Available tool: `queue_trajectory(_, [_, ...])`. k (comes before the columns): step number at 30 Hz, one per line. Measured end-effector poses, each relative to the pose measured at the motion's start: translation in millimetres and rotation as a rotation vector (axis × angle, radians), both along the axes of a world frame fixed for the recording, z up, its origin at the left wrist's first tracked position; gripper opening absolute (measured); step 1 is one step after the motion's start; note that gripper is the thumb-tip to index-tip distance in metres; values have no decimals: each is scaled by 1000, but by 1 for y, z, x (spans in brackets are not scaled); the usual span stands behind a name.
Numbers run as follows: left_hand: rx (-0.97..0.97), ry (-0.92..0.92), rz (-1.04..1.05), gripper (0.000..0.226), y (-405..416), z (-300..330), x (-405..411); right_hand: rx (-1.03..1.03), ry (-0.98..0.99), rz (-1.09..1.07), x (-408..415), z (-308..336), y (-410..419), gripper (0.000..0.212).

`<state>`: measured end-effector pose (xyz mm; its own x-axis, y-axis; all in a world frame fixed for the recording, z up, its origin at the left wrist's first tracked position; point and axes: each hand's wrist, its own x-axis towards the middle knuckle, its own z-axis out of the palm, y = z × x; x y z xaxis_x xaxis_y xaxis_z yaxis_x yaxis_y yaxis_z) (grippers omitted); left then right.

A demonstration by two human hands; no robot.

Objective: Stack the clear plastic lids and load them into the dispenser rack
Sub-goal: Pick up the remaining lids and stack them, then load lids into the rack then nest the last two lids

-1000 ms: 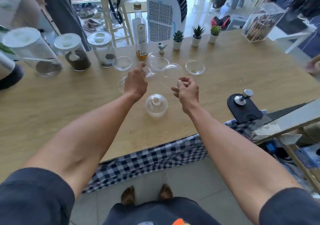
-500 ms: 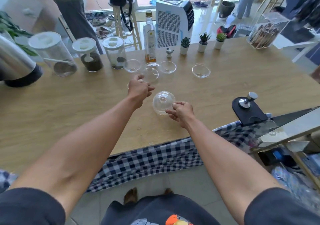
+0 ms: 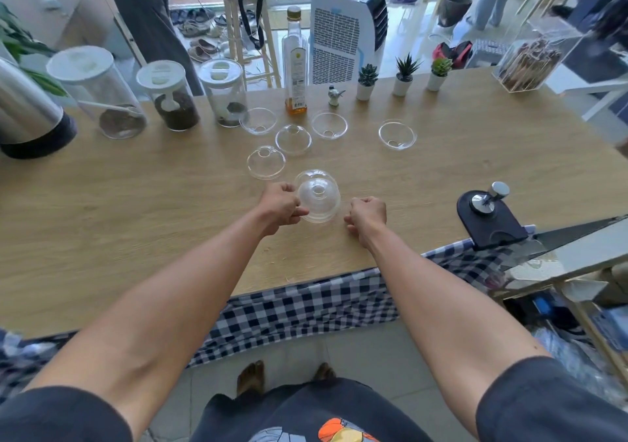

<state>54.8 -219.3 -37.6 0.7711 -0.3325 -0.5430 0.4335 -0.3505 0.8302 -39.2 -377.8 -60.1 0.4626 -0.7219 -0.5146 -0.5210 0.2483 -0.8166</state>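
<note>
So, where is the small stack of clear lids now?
In the head view, the stack of clear lids sits on the wooden table near its front edge, between the left hand, which holds it, and the right hand.

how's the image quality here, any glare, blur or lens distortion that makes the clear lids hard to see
Head view: strong wide-angle bowing at the table edges; bright daylight washes out the floor behind the counter; the stacked lids beside the left hand show only as faint rims and highlights; the loose lids stay fairly sharp, with little motion blur.
</note>
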Motion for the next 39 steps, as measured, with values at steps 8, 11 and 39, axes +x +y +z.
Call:
queue_trajectory(8, [124, -49, 10, 11, -1, -18, -3, -203, -15, 224, 24, -9, -14, 18])
queue_trajectory(11, [92, -55, 48, 20, -5, -23, -1, -175, -38, 283, 30, -5, -13, 17])
queue_trajectory(39, [-333, -192, 500, 14, 55, 52, 28, 147, -458, 559, 107, 74, 44, 22])
